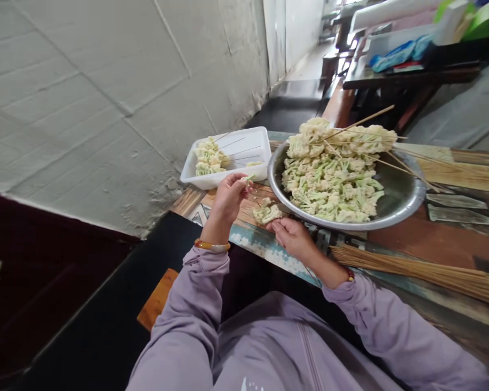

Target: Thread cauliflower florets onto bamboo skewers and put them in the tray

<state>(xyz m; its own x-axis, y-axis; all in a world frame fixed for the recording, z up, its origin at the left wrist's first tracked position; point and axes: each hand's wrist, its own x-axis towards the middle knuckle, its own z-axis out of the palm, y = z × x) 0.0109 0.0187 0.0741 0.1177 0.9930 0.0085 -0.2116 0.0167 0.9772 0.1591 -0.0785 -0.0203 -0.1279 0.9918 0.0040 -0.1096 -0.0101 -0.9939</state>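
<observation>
My left hand (229,198) pinches a small pale-green cauliflower floret (248,178) above the table, by the near edge of the white plastic tray (191,180). Lower and to the right, my right hand (292,237) is closed round a cauliflower skewer (266,213), whose florets stick out past the fingertips. Most of its stick is hidden by the hand. A large metal basin (403,203) just beyond my right hand holds many loose cauliflower florets (330,187), with finished cauliflower skewers (367,138) lying across its far rim. More skewered florets (209,156) lie in the tray.
A bundle of bare bamboo skewers (415,271) lies on the patterned tabletop (427,239) at the right. The white wall (118,108) runs along the left. Behind stands another table (411,79) with bags and boxes. A wooden stool corner (158,298) shows below.
</observation>
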